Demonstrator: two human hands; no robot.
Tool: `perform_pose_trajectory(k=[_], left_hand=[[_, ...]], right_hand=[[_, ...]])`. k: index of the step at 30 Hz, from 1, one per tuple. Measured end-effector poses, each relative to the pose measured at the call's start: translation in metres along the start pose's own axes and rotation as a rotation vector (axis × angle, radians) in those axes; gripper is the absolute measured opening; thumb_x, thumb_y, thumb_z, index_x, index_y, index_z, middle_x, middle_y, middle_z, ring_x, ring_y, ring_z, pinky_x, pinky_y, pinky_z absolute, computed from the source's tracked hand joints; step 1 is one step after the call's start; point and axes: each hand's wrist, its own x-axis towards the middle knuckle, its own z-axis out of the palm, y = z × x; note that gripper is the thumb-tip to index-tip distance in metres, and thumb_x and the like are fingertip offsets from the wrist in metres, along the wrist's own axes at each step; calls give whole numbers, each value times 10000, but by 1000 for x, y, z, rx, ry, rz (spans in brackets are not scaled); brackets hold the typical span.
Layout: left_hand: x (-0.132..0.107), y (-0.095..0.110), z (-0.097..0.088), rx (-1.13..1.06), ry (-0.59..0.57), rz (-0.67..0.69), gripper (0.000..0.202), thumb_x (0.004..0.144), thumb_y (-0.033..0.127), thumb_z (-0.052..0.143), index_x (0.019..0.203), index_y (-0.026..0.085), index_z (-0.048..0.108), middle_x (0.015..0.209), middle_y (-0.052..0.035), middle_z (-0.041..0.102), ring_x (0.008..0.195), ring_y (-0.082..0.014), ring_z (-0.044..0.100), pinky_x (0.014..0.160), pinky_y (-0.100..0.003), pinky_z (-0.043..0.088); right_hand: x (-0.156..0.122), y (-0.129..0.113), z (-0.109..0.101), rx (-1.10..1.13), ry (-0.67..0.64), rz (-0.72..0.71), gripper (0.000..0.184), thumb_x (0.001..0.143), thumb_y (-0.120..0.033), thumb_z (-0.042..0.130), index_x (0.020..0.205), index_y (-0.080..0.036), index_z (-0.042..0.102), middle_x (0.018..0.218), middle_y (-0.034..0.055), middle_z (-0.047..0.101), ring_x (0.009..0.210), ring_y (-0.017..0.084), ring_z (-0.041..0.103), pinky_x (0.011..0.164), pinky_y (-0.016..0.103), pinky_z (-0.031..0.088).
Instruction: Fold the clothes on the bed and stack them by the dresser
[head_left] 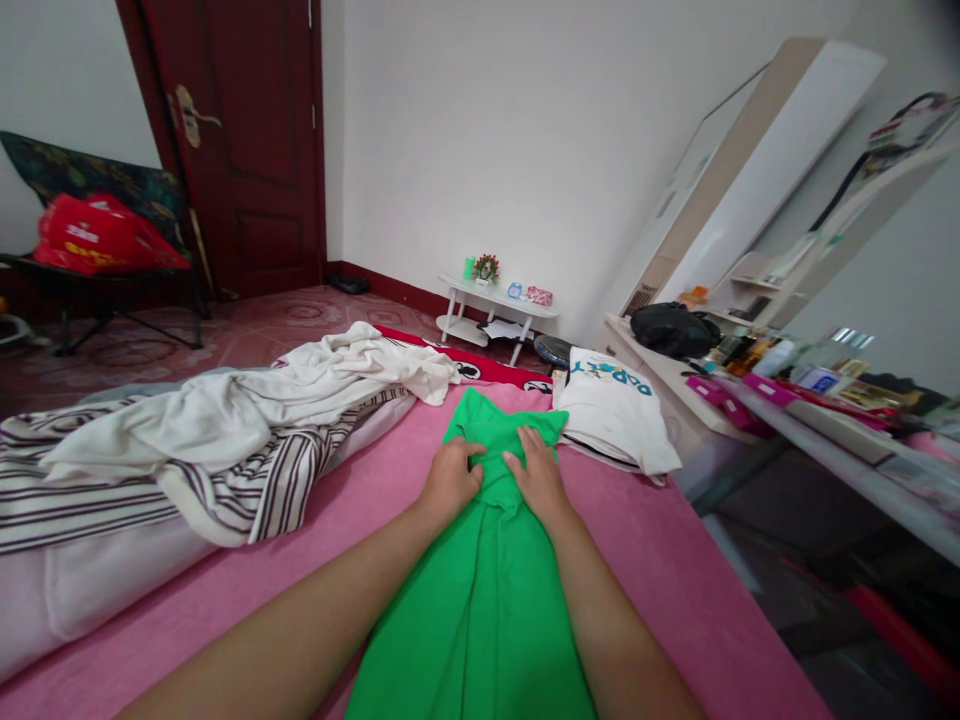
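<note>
Head view — both hands [495, 475] grip green garment [480, 600].

Left hand [450, 478] and right hand [537, 476] press side by side on a green garment [480, 600], bunching its fabric. The garment lies on a pink bedspread [675, 570], near a folded white shirt [615, 410].

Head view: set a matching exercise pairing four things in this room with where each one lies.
1. bright green cloth garment
2. folded white T-shirt with blue print
3. red plastic bag
4. crumpled cream cloth

A. on the dark folding chair
B. bunched under left hand and right hand
C. near the pink bed's right edge
D. heaped on striped fabric

Pairs: 1-B, 2-C, 3-A, 4-D.
</note>
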Motion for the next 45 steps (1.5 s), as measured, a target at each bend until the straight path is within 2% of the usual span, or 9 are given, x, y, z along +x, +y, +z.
perform_pose_trajectory(k=[4, 11, 16, 21, 26, 31, 35, 39, 45], left_hand=[[0, 0, -1, -79, 74, -51, 278, 664, 72, 556, 869, 143, 730, 753, -47, 657, 709, -179, 593, 719, -302, 474], [-6, 10, -9, -127, 61, 59, 219, 649, 68, 505, 747, 177, 668, 732, -16, 591, 713, -162, 564, 688, -270, 445], [-10, 14, -11, -25, 13, 202, 238, 712, 93, 498, 818, 197, 684, 810, -32, 566, 754, -159, 565, 694, -255, 446], [-6, 3, -9, 186, 11, -26, 271, 753, 113, 494, 889, 180, 718, 879, -76, 608, 830, -208, 593, 769, -314, 464], [-5, -7, -13, 200, -11, -11, 295, 777, 100, 479, 942, 164, 715, 926, -96, 580, 869, -222, 591, 808, -343, 473], [-18, -18, -26, 52, -91, 136, 328, 763, 48, 508, 1010, 165, 689, 1034, -93, 559, 1014, -217, 548, 935, -363, 447], [-47, -25, -50, 9, -177, 223, 384, 759, 31, 511, 1052, 213, 679, 1190, -84, 573, 1136, -233, 519, 1014, -398, 400], [-91, -22, -97, -38, -404, 365, 444, 770, 70, 529, 1133, 294, 649, 1297, -44, 553, 1189, -239, 508, 1024, -396, 391], [-147, 28, -177, -21, -743, 589, 524, 821, 112, 508, 1243, 419, 555, 1326, -1, 535, 1205, -207, 499, 1037, -351, 379]], right_hand=[[3, -6, -2, -101, 116, 8, 534, 896, -400, 427, 1351, -119, 436, 1493, 156, 300, 1396, 298, 197, 1100, 533, 190], [10, 0, -12, 144, 419, 37, 407, 885, -319, 374, 1216, -141, 530, 1222, 144, 563, 1158, 224, 500, 995, 399, 392], [4, 14, -3, -90, 122, 186, 462, 867, -423, 409, 1208, -164, 583, 1349, 162, 483, 1269, 315, 395, 1034, 524, 301], [0, 11, 2, -207, -88, 357, 610, 905, -537, 279, 1396, -201, 414, 1499, 117, 297, 1370, 377, 219, 1024, 668, 176], [-9, 10, -12, -247, -254, 264, 622, 921, -550, 238, 1454, -234, 291, 1540, 90, 188, 1402, 336, 158, 1058, 625, 170], [-55, 9, -39, -285, -358, 116, 567, 937, -525, 258, 1462, -315, 222, 1551, 46, 146, 1411, 276, 166, 1086, 568, 190], [-110, 3, -68, -209, -365, -15, 507, 948, -447, 295, 1444, -346, 264, 1542, 18, 176, 1416, 246, 154, 1105, 543, 189], [-165, -12, -105, -16, -416, -153, 484, 922, -264, 342, 1392, -371, 381, 1518, -14, 245, 1402, 211, 211, 1120, 508, 217], [-223, -48, -137, 175, -487, -283, 464, 841, -277, 505, 1263, -467, 516, 1484, -48, 301, 1396, 237, 198, 1078, 544, 298]])
